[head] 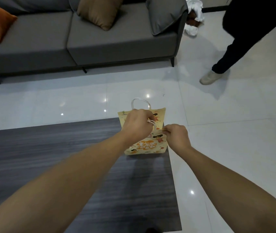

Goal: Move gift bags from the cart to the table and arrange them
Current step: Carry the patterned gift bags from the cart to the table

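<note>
The yellow gift bag (146, 145) stands upright at the far right corner of the dark table (66, 157). The left hand (138, 124) grips 1 white handle (151, 122). The right hand (177, 136) pinches the bag's near top edge.

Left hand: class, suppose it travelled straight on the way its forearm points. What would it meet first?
The left hand already grips the handle of the gift bag; the bag's far panel comes next, then probably floor. Depth is unclear.
</note>
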### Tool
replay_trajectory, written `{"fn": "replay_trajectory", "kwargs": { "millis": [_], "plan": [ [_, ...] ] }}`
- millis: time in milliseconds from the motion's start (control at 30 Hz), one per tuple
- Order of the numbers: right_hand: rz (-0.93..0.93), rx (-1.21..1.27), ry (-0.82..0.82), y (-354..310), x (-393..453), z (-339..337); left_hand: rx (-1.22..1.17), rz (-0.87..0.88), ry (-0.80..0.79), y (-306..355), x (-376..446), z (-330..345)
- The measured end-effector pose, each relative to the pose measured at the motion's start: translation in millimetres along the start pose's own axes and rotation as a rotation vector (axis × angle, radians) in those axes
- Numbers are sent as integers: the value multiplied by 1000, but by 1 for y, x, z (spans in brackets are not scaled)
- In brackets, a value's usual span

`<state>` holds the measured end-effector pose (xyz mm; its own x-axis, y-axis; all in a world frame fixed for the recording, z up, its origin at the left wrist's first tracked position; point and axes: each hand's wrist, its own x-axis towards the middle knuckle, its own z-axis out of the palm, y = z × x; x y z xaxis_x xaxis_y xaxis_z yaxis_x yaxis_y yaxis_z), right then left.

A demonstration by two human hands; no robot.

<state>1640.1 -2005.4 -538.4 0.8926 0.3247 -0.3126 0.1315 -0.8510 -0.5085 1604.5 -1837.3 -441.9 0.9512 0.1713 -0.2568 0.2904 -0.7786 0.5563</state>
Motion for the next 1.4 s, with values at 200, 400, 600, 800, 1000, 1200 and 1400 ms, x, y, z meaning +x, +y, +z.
{"fn": "replay_trajectory", "kwargs": {
  "millis": [200,400,600,800,1000,1200,1400],
  "plan": [
    [24,-44,-37,-4,-5,0,-17,-89,-59,0,2,0],
    [91,-77,-56,-28,-33,-13,52,-37,-169,-5,-18,-10],
    [120,-119,-9,-61,-84,-33,192,31,-271,-19,-57,-41],
    [193,-98,156,-114,-165,-62,299,193,-225,-7,-111,-101],
    [287,-47,403,-147,-280,-79,338,487,-148,37,-181,-142],
    [507,-30,639,-126,-432,-87,361,828,-182,113,-278,-114],
    [772,32,845,-87,-604,-74,431,1158,-302,183,-420,-45]
  ]
}}
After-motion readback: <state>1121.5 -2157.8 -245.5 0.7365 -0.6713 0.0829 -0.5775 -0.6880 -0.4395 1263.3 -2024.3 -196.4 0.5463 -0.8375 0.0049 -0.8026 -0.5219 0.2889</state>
